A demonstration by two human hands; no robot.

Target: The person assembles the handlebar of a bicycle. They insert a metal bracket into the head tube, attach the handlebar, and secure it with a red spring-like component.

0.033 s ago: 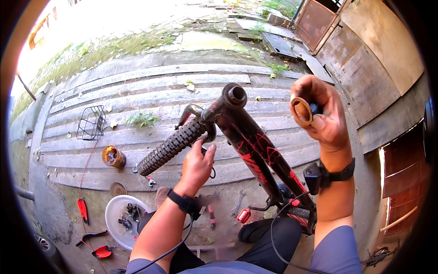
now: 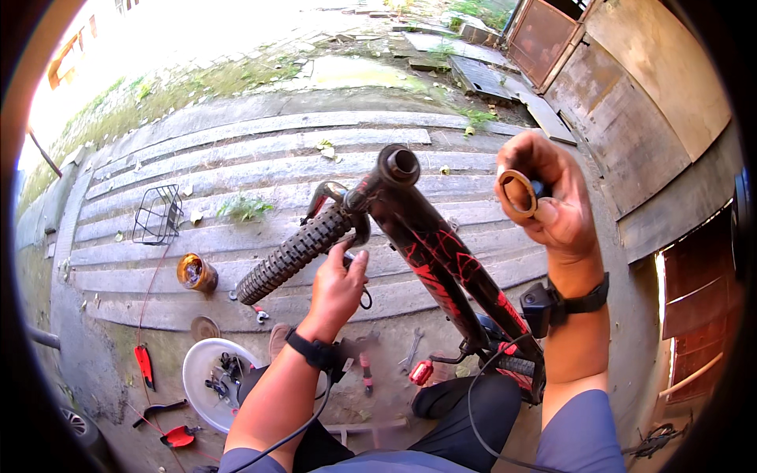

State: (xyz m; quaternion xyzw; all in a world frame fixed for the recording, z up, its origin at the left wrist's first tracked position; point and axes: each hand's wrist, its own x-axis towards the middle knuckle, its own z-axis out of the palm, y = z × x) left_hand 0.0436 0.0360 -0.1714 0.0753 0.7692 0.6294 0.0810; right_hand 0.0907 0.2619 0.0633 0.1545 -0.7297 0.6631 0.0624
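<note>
A black bicycle frame (image 2: 430, 244) with red markings stands in front of me, its open head tube (image 2: 400, 164) pointing up. The knobbly front tyre (image 2: 292, 260) extends to the left. My left hand (image 2: 337, 288) is closed around the black fork (image 2: 361, 227) beside the wheel; its fingertips are partly hidden. Raised to the right of the head tube, my right hand (image 2: 556, 197) pinches a brownish, grease-coloured ring (image 2: 505, 193) between thumb and fingers. Something small and blue shows behind the ring, too hidden to name.
A white basin (image 2: 193, 386) of small dark parts stands lower left, near an amber tub (image 2: 197, 273). A wire basket (image 2: 158, 213) lies on the stone slabs. Wrenches (image 2: 412, 351), a red pedal (image 2: 422, 372) and red-black parts (image 2: 144, 366) are low down. Boards (image 2: 631, 150) line the right.
My right hand and the ring have shifted slightly left, and the ring's face is turned a little. The view has moved slightly; my left hand keeps its place at the fork.
</note>
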